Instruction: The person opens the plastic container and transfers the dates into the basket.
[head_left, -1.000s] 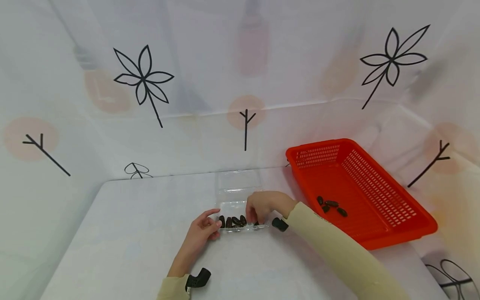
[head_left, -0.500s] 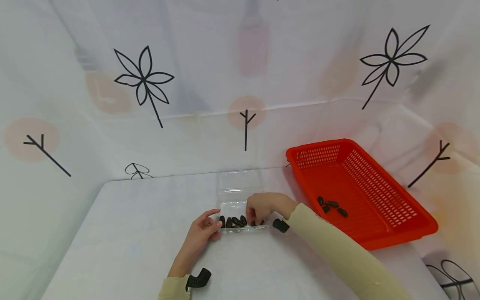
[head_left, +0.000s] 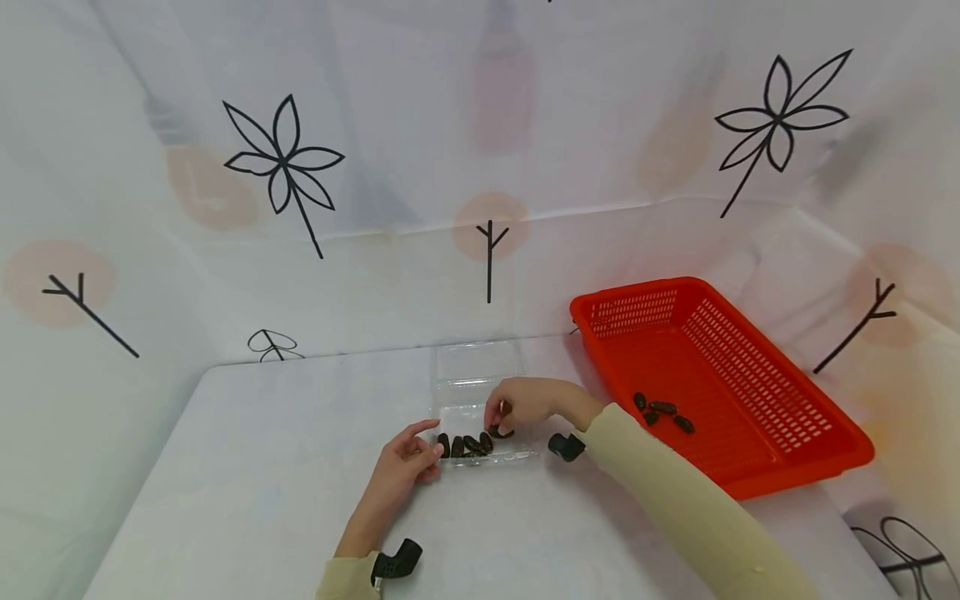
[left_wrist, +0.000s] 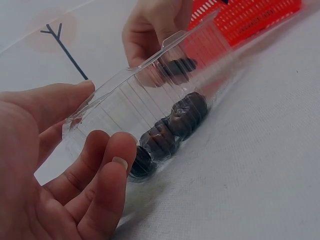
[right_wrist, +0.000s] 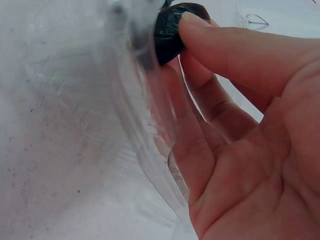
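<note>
A clear plastic box (head_left: 467, 415) stands on the table with its hinged lid (head_left: 478, 362) lying back, open. Several dark, glossy oval pieces (head_left: 458, 447) that look like dates lie along its near side, toward the left. My left hand (head_left: 408, 458) holds the box by its left end, with thumb and fingers around the corner. Over the right part of the box, my right hand (head_left: 528, 400) pinches one dark date-like piece (right_wrist: 167, 32) between thumb and fingers. The left wrist view shows this piece through the clear wall, above the others.
A red perforated basket (head_left: 645, 350) stands to the right, with several more dark oval pieces (head_left: 663, 407) on its floor. Printed cloth (head_left: 375, 283) hangs behind the white-covered table (head_left: 277, 467).
My right hand has risen slightly and shifted back from the box's near right corner, with a dark piece in its fingers. The left hand has stayed on the box.
</note>
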